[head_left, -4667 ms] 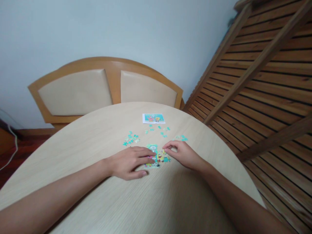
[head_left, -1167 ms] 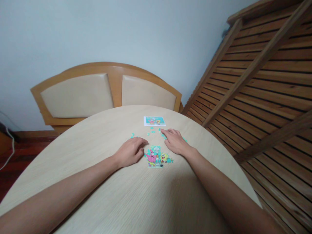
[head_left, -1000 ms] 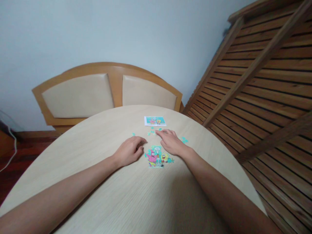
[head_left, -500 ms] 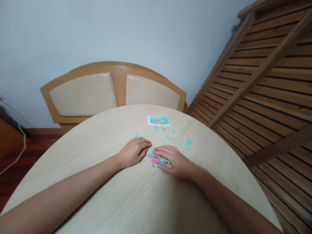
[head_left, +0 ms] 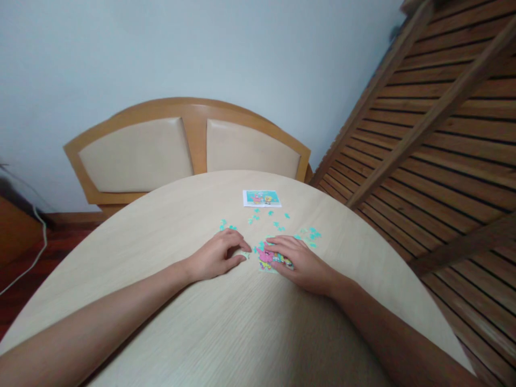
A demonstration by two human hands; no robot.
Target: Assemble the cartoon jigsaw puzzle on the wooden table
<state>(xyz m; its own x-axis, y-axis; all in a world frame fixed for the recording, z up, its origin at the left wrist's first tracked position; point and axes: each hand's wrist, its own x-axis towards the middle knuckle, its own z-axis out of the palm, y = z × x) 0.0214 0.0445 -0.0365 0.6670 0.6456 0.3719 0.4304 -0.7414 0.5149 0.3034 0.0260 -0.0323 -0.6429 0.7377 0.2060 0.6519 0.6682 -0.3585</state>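
A partly joined jigsaw puzzle (head_left: 266, 256), with a pink cartoon figure on it, lies on the round table. My right hand (head_left: 303, 264) is laid over its right side, thumb along the near edge and fingers across the far part, hiding much of the picture. To the left, my left hand (head_left: 217, 256) curves its thumb and fingertips about a small pale-green puzzle piece (head_left: 247, 255), just apart from the joined section. Loose turquoise pieces (head_left: 228, 226) lie beyond the left hand. More loose pieces (head_left: 312, 234) are past the right hand.
A printed picture sheet (head_left: 262, 199) with the cartoon figures lies farther back, with scattered pieces (head_left: 276, 225) in front of it. A padded wooden headboard (head_left: 197, 140) stands behind the table (head_left: 193, 328). Wooden slats (head_left: 443, 145) lean at the right.
My right hand and the joined puzzle have shifted slightly right and away from me. My left thumb has parted from the fingers, and a pale piece now shows between them.
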